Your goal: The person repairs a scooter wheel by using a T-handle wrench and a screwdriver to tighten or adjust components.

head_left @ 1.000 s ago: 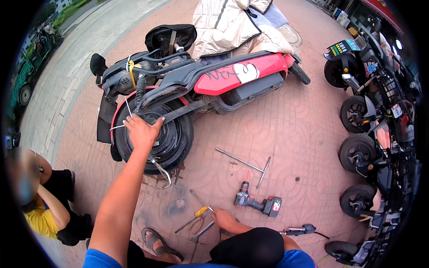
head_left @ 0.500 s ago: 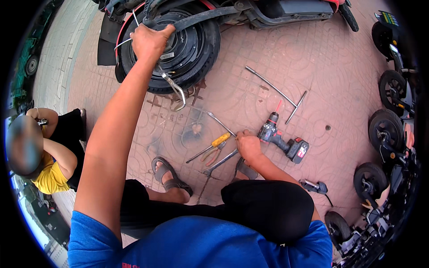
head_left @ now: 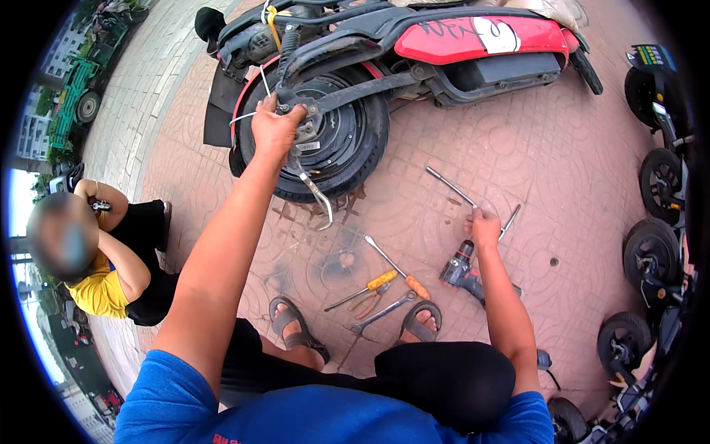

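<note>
A red and black scooter (head_left: 444, 41) lies on its side. My left hand (head_left: 275, 129) rests on its rear wheel hub (head_left: 325, 126), thumb and fingers apart, beside white ties (head_left: 266, 83). A bent metal bar (head_left: 323, 207) hangs from the wheel. My right hand (head_left: 484, 226) is closed on a T-handle socket wrench (head_left: 451, 181), just above a cordless drill (head_left: 462, 274). Near my sandalled feet lie an orange-handled screwdriver (head_left: 388, 259), a yellow-handled screwdriver (head_left: 381, 280), pliers (head_left: 366, 303) and a combination wrench (head_left: 384, 314).
A person in a yellow top (head_left: 107, 288) crouches at my left. Parked scooters (head_left: 658, 185) line the right side, a green three-wheeler (head_left: 78, 96) stands at the far left, and a pale quilted cover (head_left: 555, 11) shows behind the fallen scooter.
My right hand has left the orange-handled screwdriver, moved up and right, and taken hold of the T-handle wrench. My left hand stays at the hub. The view has shifted with my head.
</note>
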Tool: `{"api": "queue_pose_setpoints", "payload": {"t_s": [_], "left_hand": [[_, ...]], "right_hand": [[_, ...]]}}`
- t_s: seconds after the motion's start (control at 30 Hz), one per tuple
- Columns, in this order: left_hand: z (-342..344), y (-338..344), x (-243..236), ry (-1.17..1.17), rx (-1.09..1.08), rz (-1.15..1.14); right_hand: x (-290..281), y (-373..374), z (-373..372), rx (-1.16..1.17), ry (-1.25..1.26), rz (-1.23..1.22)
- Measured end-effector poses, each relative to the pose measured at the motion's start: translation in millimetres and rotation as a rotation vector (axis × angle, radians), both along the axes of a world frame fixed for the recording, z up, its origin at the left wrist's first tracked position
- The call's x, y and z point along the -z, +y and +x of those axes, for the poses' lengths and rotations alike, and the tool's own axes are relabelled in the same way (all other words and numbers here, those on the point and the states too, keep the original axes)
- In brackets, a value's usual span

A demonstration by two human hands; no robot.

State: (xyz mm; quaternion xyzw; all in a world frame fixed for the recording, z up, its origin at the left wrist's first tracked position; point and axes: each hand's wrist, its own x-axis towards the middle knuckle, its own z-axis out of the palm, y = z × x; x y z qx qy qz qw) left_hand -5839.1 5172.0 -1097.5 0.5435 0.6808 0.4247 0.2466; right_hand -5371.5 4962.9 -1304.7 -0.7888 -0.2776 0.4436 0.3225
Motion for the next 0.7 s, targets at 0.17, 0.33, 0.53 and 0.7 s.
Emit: {"api": "queue_pose_setpoints", "payload": {"t_s": [0.17,0.33,0.53,0.7], "left_hand": [[1.3,-8.4,-13.7,0.017,-0.085,-0.071],[-8.9,-12.2,-12.5,0.070,-0.061,-0.049],[-12.8,-18.6,-5.3,0.028,-0.015,-0.032],[-24.7,-21.5,-1.3,-0.174,0.044,-0.094]], "right_hand": [[7.2,78.6,-37.4,0.616,0.816,-0.240],[63.3,93.8,-28.4,0.786,0.993,-0.281],[9.0,74.3,-59.2,0.871,0.781,0.042],[-43.2,-18.7,-64.6,0.612,0.662,0.287]]}}
